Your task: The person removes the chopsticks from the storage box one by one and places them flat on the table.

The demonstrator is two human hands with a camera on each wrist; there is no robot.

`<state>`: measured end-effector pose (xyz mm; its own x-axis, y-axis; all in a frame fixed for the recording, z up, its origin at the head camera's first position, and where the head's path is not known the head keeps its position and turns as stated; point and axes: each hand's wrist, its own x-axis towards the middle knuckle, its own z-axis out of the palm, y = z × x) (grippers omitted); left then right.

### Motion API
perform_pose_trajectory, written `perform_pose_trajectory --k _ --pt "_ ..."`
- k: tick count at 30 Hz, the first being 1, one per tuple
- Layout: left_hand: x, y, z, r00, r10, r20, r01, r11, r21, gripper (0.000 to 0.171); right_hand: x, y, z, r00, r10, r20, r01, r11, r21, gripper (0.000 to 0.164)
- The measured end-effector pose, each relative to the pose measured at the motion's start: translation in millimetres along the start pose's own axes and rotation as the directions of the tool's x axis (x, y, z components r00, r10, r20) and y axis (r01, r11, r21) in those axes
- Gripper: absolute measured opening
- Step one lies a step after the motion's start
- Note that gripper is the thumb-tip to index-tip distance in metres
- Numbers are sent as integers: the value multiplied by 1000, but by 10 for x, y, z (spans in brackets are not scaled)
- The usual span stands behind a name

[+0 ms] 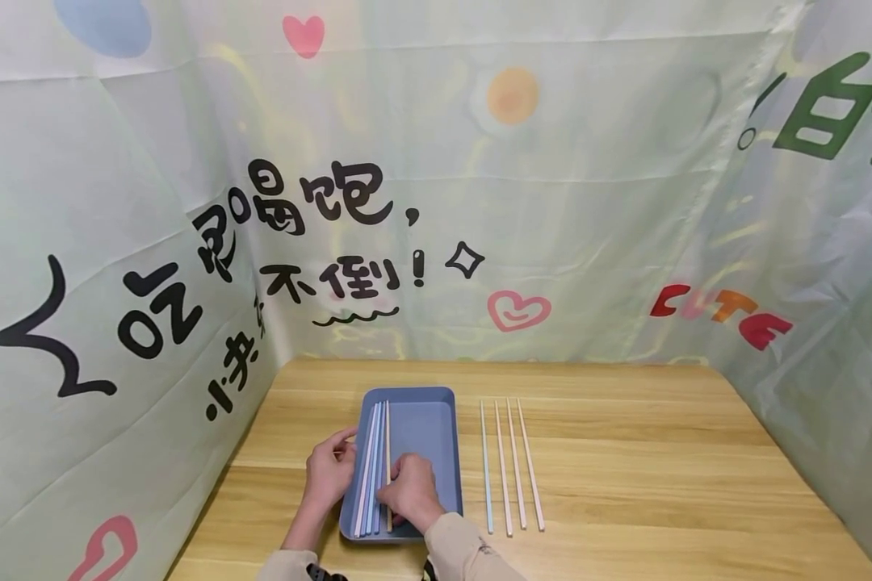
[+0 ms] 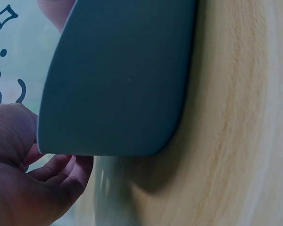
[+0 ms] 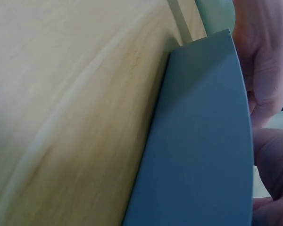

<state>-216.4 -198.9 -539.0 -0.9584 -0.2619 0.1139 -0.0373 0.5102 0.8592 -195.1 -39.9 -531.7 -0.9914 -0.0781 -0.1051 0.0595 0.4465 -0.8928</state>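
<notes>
A blue-grey rectangular tray (image 1: 436, 420) lies on the table with several pastel chopsticks (image 1: 369, 472) side by side along its left part. My left hand (image 1: 329, 470) holds the tray's left rim, and its fingers show beside the tray wall (image 2: 118, 84) in the left wrist view. Over the tray, my right hand (image 1: 412, 488) pinches a tan chopstick (image 1: 388, 428), the rightmost in the row. The fingers hide part of its length. Right of the tray, a light blue chopstick (image 1: 486, 468) and three pink chopsticks (image 1: 511, 468) lie spaced apart on the wood.
The wooden table (image 1: 647, 468) meets printed fabric curtains (image 1: 589, 202) at the back and on both sides. In the right wrist view the tray's outer wall (image 3: 198, 132) stands close above the tabletop.
</notes>
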Motion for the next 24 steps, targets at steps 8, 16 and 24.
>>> perform_pose_trajectory --k 8,16,24 --pt "-5 5 4 1000 2 -4 -2 1000 4 33 -14 -2 -61 1000 8 23 -8 1000 3 30" --pt "-11 10 8 1000 -13 0 13 1000 4 33 -11 -45 -174 999 7 46 -6 1000 -27 29" --pt "-11 11 6 1000 -26 2 26 1000 9 34 -38 -160 -454 996 -68 64 71 997 -35 24"
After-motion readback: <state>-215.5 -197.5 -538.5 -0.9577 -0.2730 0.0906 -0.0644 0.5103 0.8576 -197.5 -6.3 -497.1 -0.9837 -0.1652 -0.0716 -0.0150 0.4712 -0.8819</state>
